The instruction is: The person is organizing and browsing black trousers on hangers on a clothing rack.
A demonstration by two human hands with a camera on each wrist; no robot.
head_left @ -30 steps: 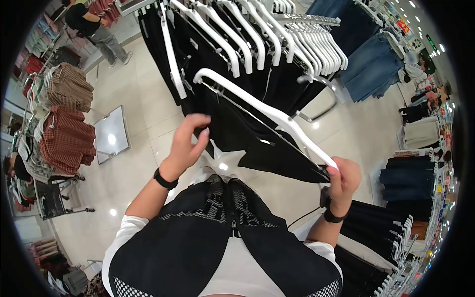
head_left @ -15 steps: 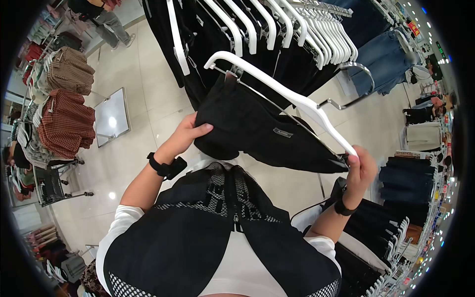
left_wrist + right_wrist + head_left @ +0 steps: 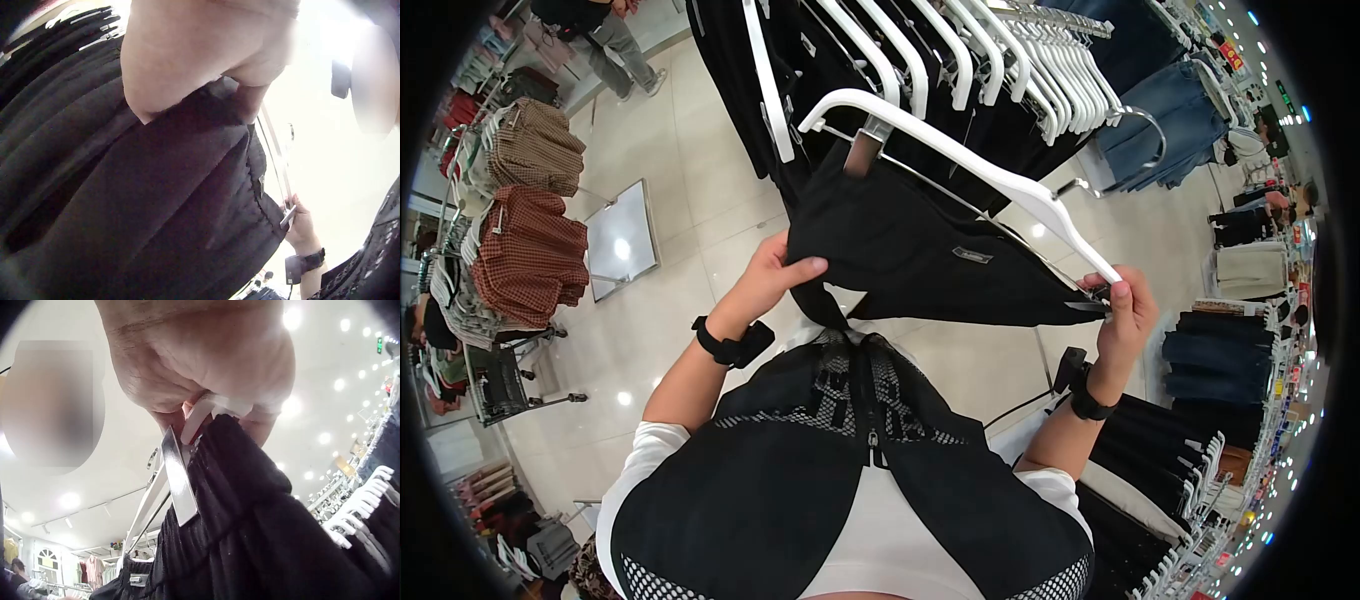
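Note:
A white hanger (image 3: pixel 960 150) with a metal hook slants across the head view, a black garment (image 3: pixel 900 240) hanging along its clip bar. At the garment's left part, my left hand (image 3: pixel 772 280) grips the cloth, thumb on top. My right hand (image 3: pixel 1128 315) pinches the hanger's lower right end beside the garment's corner. A clip near the hanger's upper left end meets the cloth. In the right wrist view a shiny tag (image 3: pixel 179 481) hangs by the gathered black waistband (image 3: pixel 219 469), under my right hand (image 3: pixel 206 356). The left wrist view shows my left hand (image 3: pixel 200 50) over the black cloth.
Behind stands a rack of black garments on white hangers (image 3: pixel 960 60), with jeans (image 3: pixel 1165 145) to its right. Checked shirts (image 3: pixel 530 250) hang at the left near a floor mirror (image 3: pixel 622 240). A person (image 3: pixel 605 45) stands at the upper left. More racks line the right side.
My left hand has taken hold of the cloth, its fingers having been off it a second ago. The hanger's hook has swung into view and the garment's right end has risen slightly with my right hand.

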